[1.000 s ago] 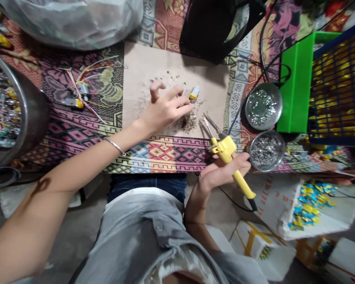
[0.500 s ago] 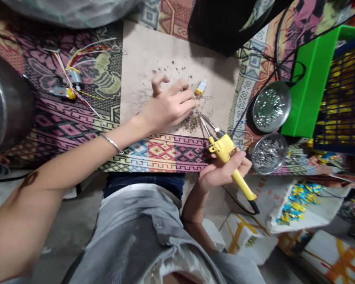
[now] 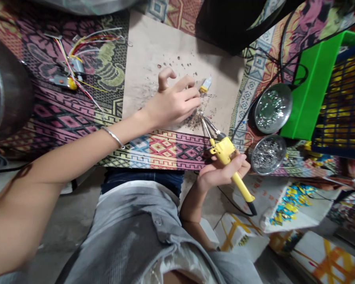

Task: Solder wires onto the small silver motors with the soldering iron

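Observation:
A yellow soldering gun [image 3: 225,150] with a black tail end and two metal prongs rests in my right hand [image 3: 219,173], whose fingers wrap its handle. The prongs point up and left, meeting just right of my left fingertips. My left hand [image 3: 176,100] hovers low over a beige sheet [image 3: 154,39], fingers bent together as in a pinch, little finger curled up. What its fingertips hold is hidden beneath the hand. Just beyond the fingers lies a small silver-and-yellow motor-like part [image 3: 206,85]. Dark specks and solder crumbs are scattered around.
Wired motors [image 3: 77,67] lie at left near a large metal bowl [image 3: 14,86]. On the right are two dishes of small metal parts, [image 3: 268,154] the nearer one, a green bin [image 3: 310,90] and a blue basket [image 3: 340,98]. Black cables [image 3: 281,51] cross the patterned cloth.
The view has shifted slightly, moving the sheet a little rightward in the picture. Both hands keep nearly the same pose, and the soldering gun stays in my right hand.

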Action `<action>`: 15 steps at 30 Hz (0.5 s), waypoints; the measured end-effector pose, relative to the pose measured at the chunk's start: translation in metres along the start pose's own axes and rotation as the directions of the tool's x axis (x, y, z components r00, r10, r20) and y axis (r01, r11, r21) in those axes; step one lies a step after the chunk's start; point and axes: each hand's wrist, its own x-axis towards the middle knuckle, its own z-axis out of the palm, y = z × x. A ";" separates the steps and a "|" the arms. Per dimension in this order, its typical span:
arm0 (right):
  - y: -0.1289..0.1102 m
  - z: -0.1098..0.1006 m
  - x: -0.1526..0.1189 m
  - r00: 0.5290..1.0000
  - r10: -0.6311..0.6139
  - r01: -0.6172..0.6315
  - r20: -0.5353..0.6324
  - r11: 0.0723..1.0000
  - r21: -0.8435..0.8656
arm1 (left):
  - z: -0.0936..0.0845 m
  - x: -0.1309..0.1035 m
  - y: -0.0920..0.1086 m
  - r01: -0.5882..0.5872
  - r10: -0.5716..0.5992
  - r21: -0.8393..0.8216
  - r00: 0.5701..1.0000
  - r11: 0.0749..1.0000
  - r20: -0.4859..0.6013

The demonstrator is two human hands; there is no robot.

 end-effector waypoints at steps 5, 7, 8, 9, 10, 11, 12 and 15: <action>-0.002 0.001 -0.001 0.999 0.035 -0.035 -0.002 0.999 0.001 | 0.000 0.001 0.002 0.026 -0.026 0.000 1.000 1.000 -0.007; -0.002 0.002 0.000 1.000 0.021 -0.021 0.008 0.999 -0.032 | 0.000 0.001 0.001 0.010 -0.010 0.012 1.000 1.000 -0.001; -0.002 0.002 0.000 1.000 0.016 -0.015 0.018 0.999 -0.040 | 0.000 0.001 0.001 0.003 -0.003 0.018 1.000 1.000 0.002; -0.002 0.002 0.000 0.999 0.015 -0.014 0.028 0.999 -0.041 | 0.001 0.001 0.000 0.001 -0.001 0.020 1.000 1.000 0.003; -0.002 0.001 0.000 0.999 0.014 -0.012 0.037 0.999 -0.037 | 0.001 0.001 0.000 0.003 -0.003 0.018 1.000 1.000 0.004; -0.002 0.001 -0.001 0.999 0.011 -0.009 0.043 0.999 -0.032 | 0.001 0.001 0.000 0.009 -0.009 0.012 1.000 1.000 0.002; -0.002 0.001 -0.001 0.999 0.004 -0.003 0.041 1.000 -0.027 | 0.002 0.001 -0.001 0.015 -0.015 0.005 1.000 1.000 -0.002; -0.001 0.001 -0.001 1.000 -0.008 0.008 0.021 1.000 0.000 | 0.002 0.000 -0.001 0.020 -0.020 -0.008 1.000 1.000 -0.010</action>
